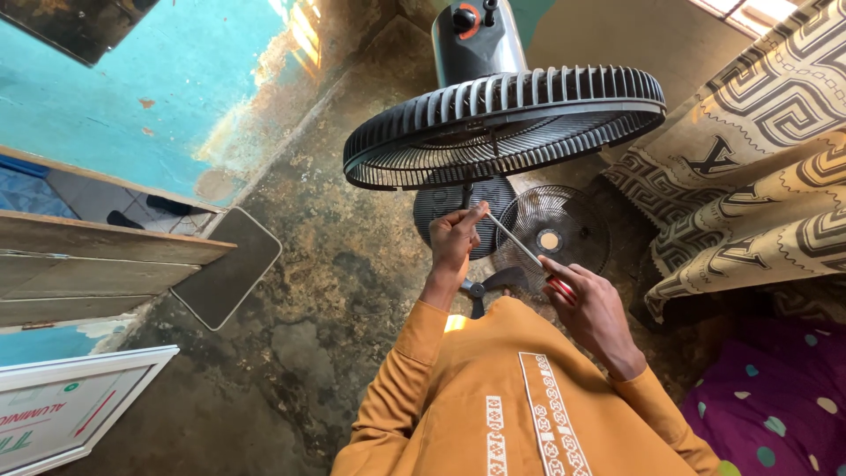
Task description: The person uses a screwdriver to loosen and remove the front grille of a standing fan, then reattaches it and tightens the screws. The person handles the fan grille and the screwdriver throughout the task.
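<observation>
Both hands on a screwdriver (515, 241) below the fan head (504, 123): right hand (589, 304) closed around the red handle, left hand (456, 238) pinching the shaft tip near the fan's neck. Fan head is tilted, rear grille on. Loose front grille (553, 234) and a blade (502, 280) lie on the concrete floor (335, 264) underneath. Patterned curtain (758, 159) at right.

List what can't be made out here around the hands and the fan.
- Head view: screwdriver tip, hidden behind the left hand.
- Head view: handle mostly covered by the right hand.
- Head view: fan stand and base, blocked by the rear fan guard.
- Head view: loose blade on the floor, partly hidden by the orange garment.
</observation>
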